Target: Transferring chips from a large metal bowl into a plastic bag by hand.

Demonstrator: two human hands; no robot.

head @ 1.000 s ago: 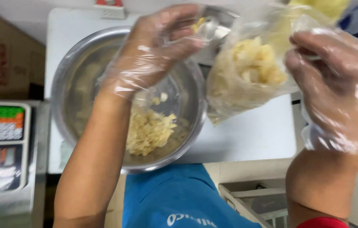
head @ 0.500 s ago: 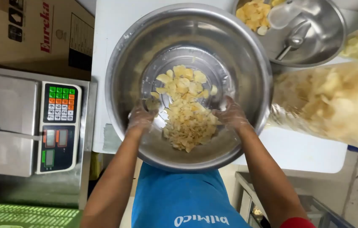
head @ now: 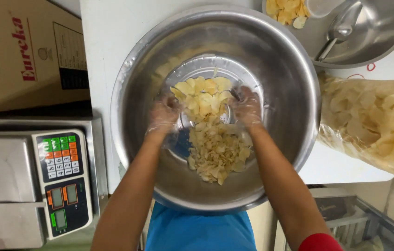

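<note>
Gloved left hand (head: pixel 163 114), right hand (head: pixel 247 108), flanking chips (head: pixel 208 123)

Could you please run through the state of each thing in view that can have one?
left hand: gloved, in the big steel bowl, against the chips
right hand: gloved, in the bowl, against the chips
big steel bowl: upright, chips heaped on its bottom
clear bag: lying on its side, full of chips
smaller bowl: holds a scoop and a few chips
weighing scale: platform bare, readout unclear
</note>
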